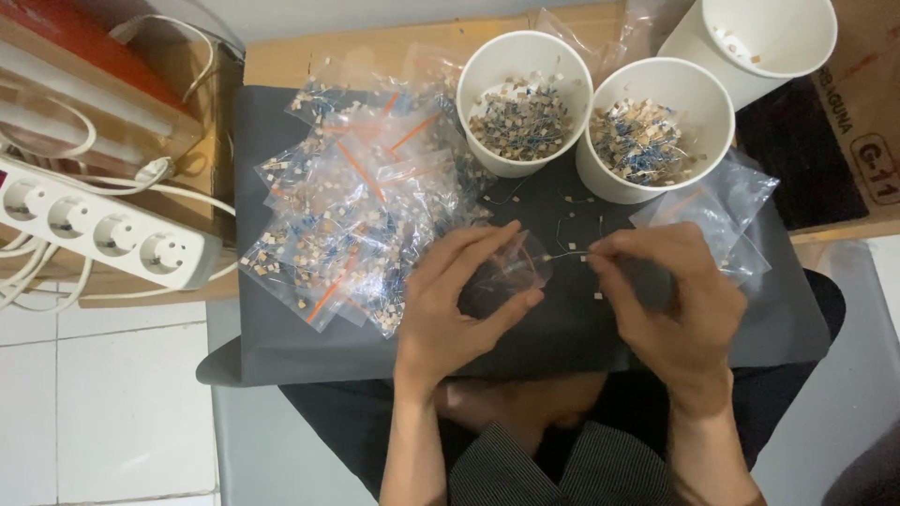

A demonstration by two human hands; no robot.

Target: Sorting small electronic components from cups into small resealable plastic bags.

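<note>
Left hand (464,300) grips a clear bag (506,272); right hand (661,300) pinches a wire component (565,254) beside it.

Centre of the frame: the left hand (459,300) has its grip around a small clear bag (506,272), mouth held open, while the right hand (661,300) pinches a thin wire-legged component (567,253) right at the bag's edge. To the left, a heap of filled clear bags (361,206) lies on the dark mat (281,347). Across the top, three white paper cups: two (523,98) (653,126) full of small parts, a third (759,37) nearly bare. A white power strip (108,230) sits at far left.
</note>
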